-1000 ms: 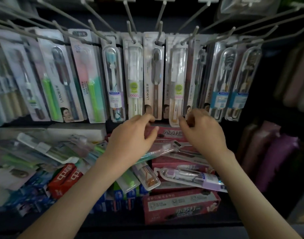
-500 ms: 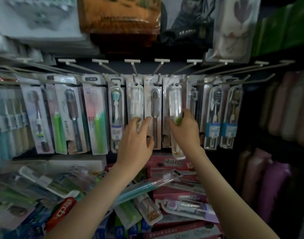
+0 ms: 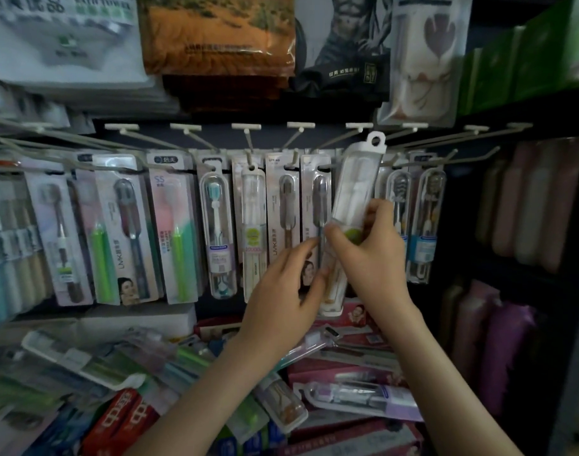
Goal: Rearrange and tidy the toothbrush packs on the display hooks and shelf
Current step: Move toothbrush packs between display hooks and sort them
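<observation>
My right hand (image 3: 373,255) grips a clear toothbrush pack with a green round sticker (image 3: 355,189). The pack is off its hook and tilted right, its hang hole up near the hook tips. My left hand (image 3: 284,291) reaches up beside it, fingertips touching the pack's lower part and the hanging card pack with a grey brush (image 3: 317,205) behind. A row of toothbrush packs hangs on white hooks (image 3: 248,139) across the display. Loose packs (image 3: 84,363) lie heaped on the shelf below.
Red and pink boxes (image 3: 347,373) and toothpaste cartons (image 3: 123,419) crowd the shelf under my arms. Bagged goods (image 3: 215,37) hang above the hooks. Pink and purple bottles (image 3: 511,350) stand in the dark bay at the right.
Both hands rose from the shelf to the hanging row. My right hand took the clear green-sticker pack and lifted it off its hook, tilting it right. The view tilted upward.
</observation>
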{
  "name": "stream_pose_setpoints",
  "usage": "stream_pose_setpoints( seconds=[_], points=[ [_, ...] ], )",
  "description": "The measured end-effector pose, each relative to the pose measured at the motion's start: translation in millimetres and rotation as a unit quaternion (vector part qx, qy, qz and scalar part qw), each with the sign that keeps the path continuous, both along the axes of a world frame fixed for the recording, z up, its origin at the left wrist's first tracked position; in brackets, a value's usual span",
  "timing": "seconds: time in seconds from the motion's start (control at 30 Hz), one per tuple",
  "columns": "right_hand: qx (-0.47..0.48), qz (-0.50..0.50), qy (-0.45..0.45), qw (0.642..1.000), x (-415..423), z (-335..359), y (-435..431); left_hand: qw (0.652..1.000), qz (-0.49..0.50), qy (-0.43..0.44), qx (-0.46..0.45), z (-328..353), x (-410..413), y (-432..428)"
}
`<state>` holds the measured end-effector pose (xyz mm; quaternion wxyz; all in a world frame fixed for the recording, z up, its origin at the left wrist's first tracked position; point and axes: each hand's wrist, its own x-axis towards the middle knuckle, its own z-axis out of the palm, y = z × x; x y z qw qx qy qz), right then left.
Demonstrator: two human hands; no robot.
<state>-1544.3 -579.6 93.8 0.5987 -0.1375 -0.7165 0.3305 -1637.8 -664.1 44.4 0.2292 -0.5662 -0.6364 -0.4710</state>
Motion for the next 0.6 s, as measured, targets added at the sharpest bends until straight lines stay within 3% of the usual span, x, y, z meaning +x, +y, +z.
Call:
stream_pose_setpoints(
  seconds=[0.1, 0.27, 0.37, 0.43, 0.5, 0.6],
  points=[
    [0.030, 0.010, -0.049, 0.998, -5.4, -10.5, -3.2, 1.000, 0.023, 0.006, -0.001, -3.0, -0.3, -14.1],
    [0.121, 0.005, -0.252, 0.960, -11.4, -48.4, 11.2, 0.986, 0.142, 0.012, -0.088, -25.6, -17.3, -48.2],
    [0.136, 0.038, -0.445, 0.885, -3.0, -66.4, 33.1, 0.979, 0.157, 0.022, -0.130, -41.4, -27.5, -67.8],
    [0.138, 0.062, -0.527, 0.836, 3.3, -79.6, 46.1, 0.975, 0.148, 0.037, -0.160, -52.4, -29.3, -76.6],
    [0.144, 0.075, -0.545, 0.822, 9.1, -94.4, 56.3, 0.975, 0.119, 0.050, -0.182, -63.9, -28.7, -81.9],
    [0.113, 0.075, -0.538, 0.832, 16.9, -111.7, 67.8, 0.969, 0.101, 0.045, -0.220, -79.5, -27.5, -83.9]
  ],
)
